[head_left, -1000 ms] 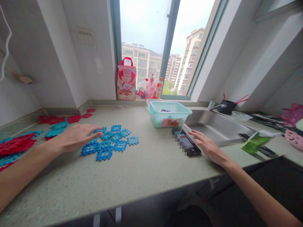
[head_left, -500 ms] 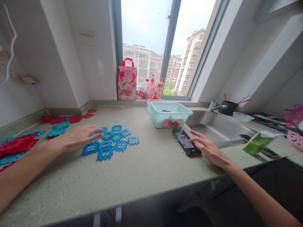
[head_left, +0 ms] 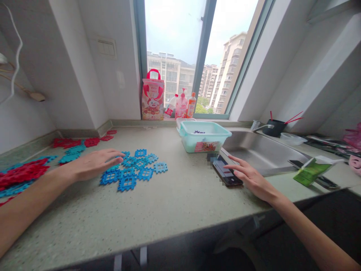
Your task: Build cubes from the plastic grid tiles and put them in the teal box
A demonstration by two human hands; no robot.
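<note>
Speckled counter (head_left: 175, 210) across the frame; steel sink (head_left: 258, 150) set in at right. Turquoise tub (head_left: 188, 143) stands just beside the sink, small purple pieces (head_left: 199, 132) inside. Left hand (head_left: 93, 164), palm down at the left edge of the blue window pieces (head_left: 140, 163); fingers stretched, thumb apart, nothing seen in grip, contact unclear. Right hand (head_left: 255, 181) at the phone's right side, fingers spread over the screen, no grip; can't tell if touching. Phone (head_left: 225, 175) lies flat in front of tub. Blue pieces lie loosely grouped, some overlapping, left of phone.
</note>
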